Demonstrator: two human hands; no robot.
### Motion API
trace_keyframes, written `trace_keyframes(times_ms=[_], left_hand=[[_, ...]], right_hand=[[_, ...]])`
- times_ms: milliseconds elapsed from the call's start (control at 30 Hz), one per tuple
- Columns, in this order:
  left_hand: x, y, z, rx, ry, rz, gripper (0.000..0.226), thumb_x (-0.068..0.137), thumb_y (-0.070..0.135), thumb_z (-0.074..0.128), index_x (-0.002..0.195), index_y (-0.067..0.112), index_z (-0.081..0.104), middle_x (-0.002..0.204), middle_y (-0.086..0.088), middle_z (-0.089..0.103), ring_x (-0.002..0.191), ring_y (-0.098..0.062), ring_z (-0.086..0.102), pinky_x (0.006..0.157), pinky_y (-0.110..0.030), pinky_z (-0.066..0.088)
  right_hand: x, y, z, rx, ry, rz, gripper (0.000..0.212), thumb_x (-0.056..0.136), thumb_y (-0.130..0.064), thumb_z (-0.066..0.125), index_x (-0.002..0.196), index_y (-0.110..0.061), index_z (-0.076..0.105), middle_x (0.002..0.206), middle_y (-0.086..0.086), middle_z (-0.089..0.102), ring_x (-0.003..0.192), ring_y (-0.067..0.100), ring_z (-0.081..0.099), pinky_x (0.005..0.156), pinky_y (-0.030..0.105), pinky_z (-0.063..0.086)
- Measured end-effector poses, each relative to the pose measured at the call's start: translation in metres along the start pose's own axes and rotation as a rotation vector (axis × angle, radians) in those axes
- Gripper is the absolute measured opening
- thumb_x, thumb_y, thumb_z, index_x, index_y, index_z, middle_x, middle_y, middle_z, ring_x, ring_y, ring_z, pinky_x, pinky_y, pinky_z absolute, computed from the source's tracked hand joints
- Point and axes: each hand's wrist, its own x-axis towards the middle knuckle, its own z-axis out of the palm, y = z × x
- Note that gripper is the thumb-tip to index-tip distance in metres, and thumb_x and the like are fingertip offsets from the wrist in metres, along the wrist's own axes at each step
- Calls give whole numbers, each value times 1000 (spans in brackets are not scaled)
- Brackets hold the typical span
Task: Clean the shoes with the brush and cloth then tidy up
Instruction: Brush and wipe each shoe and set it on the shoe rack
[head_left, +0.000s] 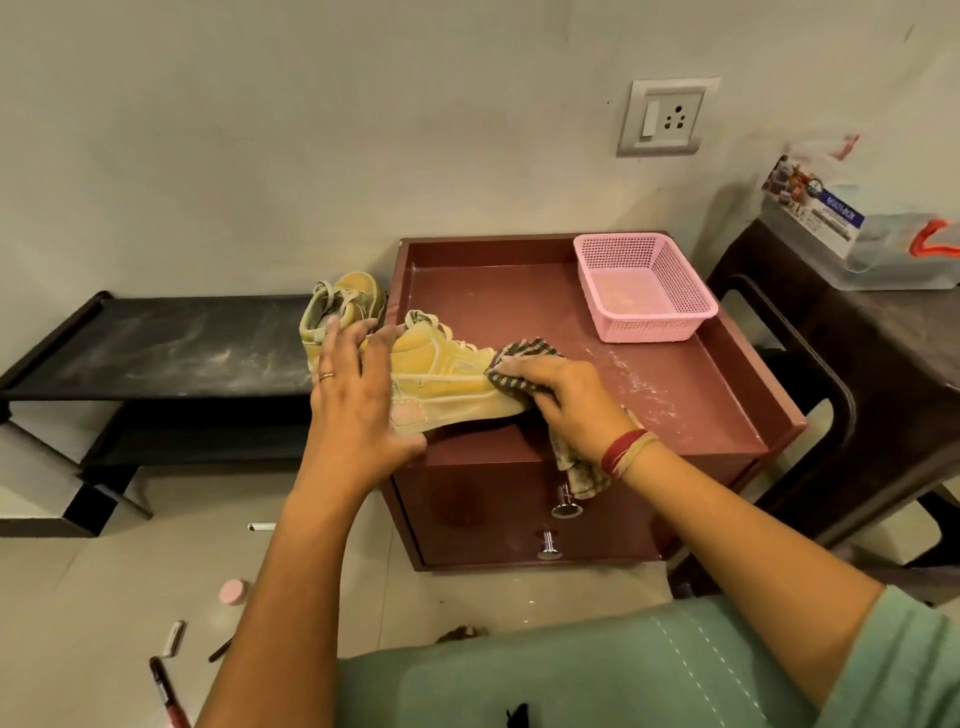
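Observation:
A dusty yellow high-top shoe lies on its side on the maroon cabinet top, toe pointing right. My left hand grips it at the heel and ankle. My right hand presses a striped brown cloth onto the toe; the cloth's tail hangs down over the cabinet front. The second yellow shoe stands on the black rack just left of the cabinet, partly hidden by my left hand. No brush is visible.
An empty pink mesh basket sits at the cabinet's back right. A low black shoe rack runs to the left. A dark plastic stool with a storage box stands at right. Pens and a pink lid lie on the floor.

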Motion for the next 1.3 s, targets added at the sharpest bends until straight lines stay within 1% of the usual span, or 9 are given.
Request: trace_keyframes(times_ms=[167, 300, 467, 633, 767, 900, 1000, 1100, 1300], left_hand=[[0, -2, 1, -25, 0, 16, 98, 55, 16, 82, 140, 20, 33, 144, -6, 26, 147, -28, -2, 111, -56, 24], [0, -1, 1, -27, 11, 30, 98, 55, 15, 82, 140, 19, 33, 143, -6, 28, 147, -29, 1, 109, -55, 27], [1, -2, 2, -9, 16, 40, 98, 55, 16, 83, 140, 22, 33, 143, -4, 28, 147, -27, 2, 105, -51, 33], [2, -5, 3, 15, 16, 45, 96, 57, 19, 85, 138, 24, 33, 143, -3, 29, 148, -27, 3, 104, -51, 35], [1, -7, 3, 32, 23, 58, 95, 57, 16, 85, 137, 27, 34, 144, -3, 30, 148, -25, 3, 103, -53, 37], [1, -10, 1, 15, -18, 60, 100, 55, 25, 89, 139, 30, 34, 149, -1, 24, 147, -24, 2, 107, -55, 31], [0, -11, 1, -89, -40, 48, 82, 66, 45, 81, 136, 32, 40, 150, 1, 19, 146, -22, 2, 110, -55, 22], [-1, -11, 2, -118, -32, 54, 57, 82, 53, 59, 132, 32, 43, 149, 3, 20, 146, -26, 7, 110, -59, 26], [1, -9, 3, -169, 28, 28, 51, 92, 45, 51, 138, 27, 40, 147, -3, 27, 141, -25, 21, 108, -53, 30]], right_hand=[[3, 16, -3, 52, 78, 205, 46, 82, 11, 50, 117, -14, 65, 118, 6, 66, 113, 19, 59, 98, 9, 31], [-6, 6, 0, 44, 17, 64, 50, 79, 11, 52, 116, -19, 66, 119, 0, 65, 112, 10, 57, 102, 17, 36], [-2, 28, -6, 26, 61, 260, 37, 85, 7, 53, 114, -11, 67, 114, 8, 67, 108, 23, 61, 90, 6, 31], [-7, 13, -4, 32, -11, 135, 47, 81, 11, 50, 117, -15, 65, 118, 2, 65, 109, 10, 55, 96, 10, 32], [-1, 40, -8, -54, -84, 345, 40, 87, 3, 50, 117, -18, 65, 115, 9, 67, 107, 24, 61, 95, 24, 43], [4, 12, -5, 62, 19, 279, 33, 88, 2, 52, 115, -12, 66, 113, 6, 67, 105, 17, 60, 88, 10, 35], [-1, 4, 4, 10, -16, 210, 34, 88, 0, 50, 114, -14, 67, 111, 9, 68, 104, 25, 61, 95, 32, 45], [2, 20, 7, 28, -23, 363, 33, 89, 0, 50, 110, -17, 67, 103, 8, 70, 99, 27, 63, 91, 39, 48], [-7, -14, 9, 143, 50, 233, 34, 85, 4, 54, 113, -11, 67, 111, 4, 68, 103, 12, 58, 94, 13, 38]])
